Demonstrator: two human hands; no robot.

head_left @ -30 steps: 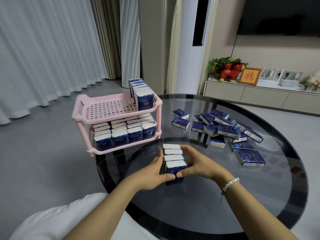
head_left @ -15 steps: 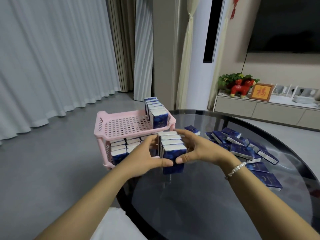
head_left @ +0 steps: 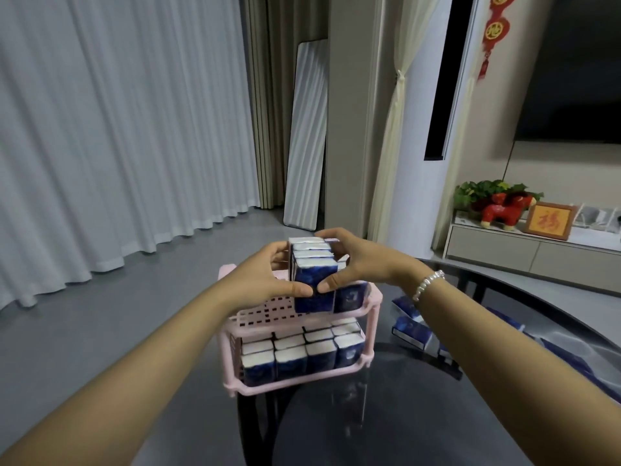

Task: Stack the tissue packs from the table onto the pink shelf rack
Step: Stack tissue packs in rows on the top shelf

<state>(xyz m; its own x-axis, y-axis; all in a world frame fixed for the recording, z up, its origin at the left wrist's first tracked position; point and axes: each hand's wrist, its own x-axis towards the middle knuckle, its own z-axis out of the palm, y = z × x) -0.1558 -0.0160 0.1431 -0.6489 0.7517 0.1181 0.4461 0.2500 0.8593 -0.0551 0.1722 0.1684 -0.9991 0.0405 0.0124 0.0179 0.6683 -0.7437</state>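
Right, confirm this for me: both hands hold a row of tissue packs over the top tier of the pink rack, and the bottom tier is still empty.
Not quite. The head view shows the bottom tier is already filled with rows of tissue packs, not empty. The rest holds: the left hand and right hand grip a row of tissue packs between them over the top tier of the pink rack.

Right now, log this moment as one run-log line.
phase: placing | hands: left hand and right hand grip row of blue-and-white tissue packs | position: over pink plastic shelf rack top tier | lower tier: full
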